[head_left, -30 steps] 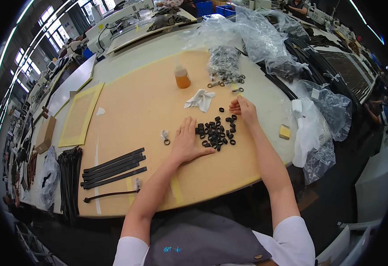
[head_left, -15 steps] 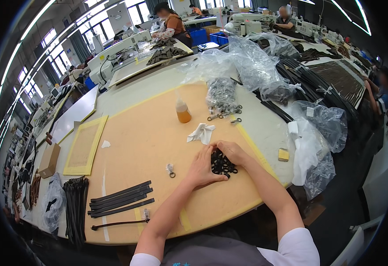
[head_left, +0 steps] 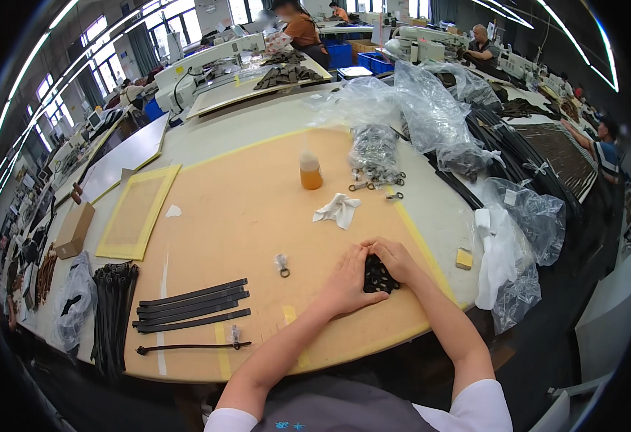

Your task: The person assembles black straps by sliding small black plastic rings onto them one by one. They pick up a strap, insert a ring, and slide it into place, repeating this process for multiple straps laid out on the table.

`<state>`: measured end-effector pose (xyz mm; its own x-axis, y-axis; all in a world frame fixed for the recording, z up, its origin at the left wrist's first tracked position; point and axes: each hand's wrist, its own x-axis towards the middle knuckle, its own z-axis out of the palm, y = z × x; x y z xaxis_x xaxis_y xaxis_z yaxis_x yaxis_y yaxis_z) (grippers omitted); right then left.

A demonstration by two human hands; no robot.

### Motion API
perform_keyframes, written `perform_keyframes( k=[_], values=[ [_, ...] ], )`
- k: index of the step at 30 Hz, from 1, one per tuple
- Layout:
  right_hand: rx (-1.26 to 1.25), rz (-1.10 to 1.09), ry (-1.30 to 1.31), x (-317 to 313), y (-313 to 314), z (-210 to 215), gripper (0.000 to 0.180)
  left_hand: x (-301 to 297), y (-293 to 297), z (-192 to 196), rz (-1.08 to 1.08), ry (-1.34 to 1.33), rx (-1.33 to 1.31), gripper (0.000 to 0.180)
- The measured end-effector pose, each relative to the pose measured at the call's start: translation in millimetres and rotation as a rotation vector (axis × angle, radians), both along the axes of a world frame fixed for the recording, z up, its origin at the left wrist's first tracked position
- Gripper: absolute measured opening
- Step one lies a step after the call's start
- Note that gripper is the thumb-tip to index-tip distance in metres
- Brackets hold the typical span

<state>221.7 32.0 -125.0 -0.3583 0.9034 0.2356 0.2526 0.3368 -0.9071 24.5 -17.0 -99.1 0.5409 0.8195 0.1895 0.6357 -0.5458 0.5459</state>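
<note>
A small heap of black rings [head_left: 379, 276] lies on the tan board [head_left: 243, 216] near its front right edge. My left hand [head_left: 348, 281] cups the heap from the left, palm down on the board. My right hand [head_left: 395, 258] curls over the heap from the far right side, fingers touching the rings. Both hands press the rings together between them. Most of the heap is hidden under the fingers.
A single ring in a small bag [head_left: 282, 265], a white rag [head_left: 337, 209], an orange-filled bottle [head_left: 310, 171] and bagged metal buckles [head_left: 374, 153] lie farther out. Black straps [head_left: 189, 306] sit front left. Clear plastic bags [head_left: 517, 237] pile up at right. Other people work at far tables.
The rings were spread loosely between my hands; my hands have drawn together and gathered them into one tight heap. My head has tilted up, so the table sits lower in view.
</note>
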Motion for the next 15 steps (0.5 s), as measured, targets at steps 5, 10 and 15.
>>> perform_keyframes(
  k=[5, 10, 15],
  values=[
    [-0.004, -0.038, 0.104, 2.2, 1.5, -5.4, 0.042, -2.9, -1.5, 1.0, -0.024, -0.042, -0.027, 0.114],
    [-0.200, -0.108, 0.421, 7.8, 11.3, -16.7, 0.046, -1.9, -2.8, -3.9, -0.011, -0.203, 0.070, 0.105],
    [-0.299, -0.233, 0.573, 10.9, 21.1, -14.6, 0.048, -8.2, -4.6, 0.8, -0.014, -0.040, -0.028, 0.120]
  ],
)
